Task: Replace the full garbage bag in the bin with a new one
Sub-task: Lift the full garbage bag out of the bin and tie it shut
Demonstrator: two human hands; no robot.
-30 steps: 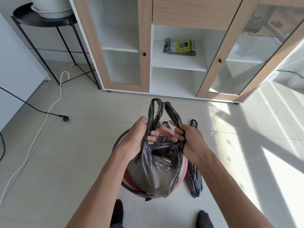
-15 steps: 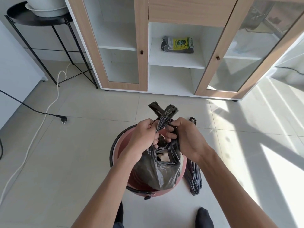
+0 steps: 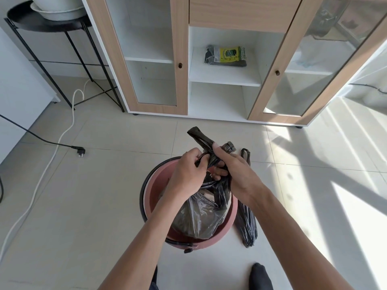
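The full garbage bag [image 3: 199, 218] sits in the pink bin [image 3: 156, 178]. The left hand [image 3: 186, 172] and right hand [image 3: 237, 174], fingers curled, grip its crossed handles [image 3: 199, 136]. A slack knot may slip on lifting and spill rubbish. The new bag [image 3: 248, 225] lies beside the bin's right rim.

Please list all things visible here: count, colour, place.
full black plastic garbage bag: one, black, in bin
round pink plastic bin: one, pink, on floor
folded black plastic bag: one, black, floor right of bin
yellow-labelled pack: one, grey-yellow, cabinet shelf
wooden glass-door cabinet: one, light wood, behind bin
round black metal table: one, black, far left
white pot: one, white, on that table
white cable: one, white, floor left
black plugged cable: one, black, floor left
left hand: one, gripping bag handles
right hand: one, gripping bag handles
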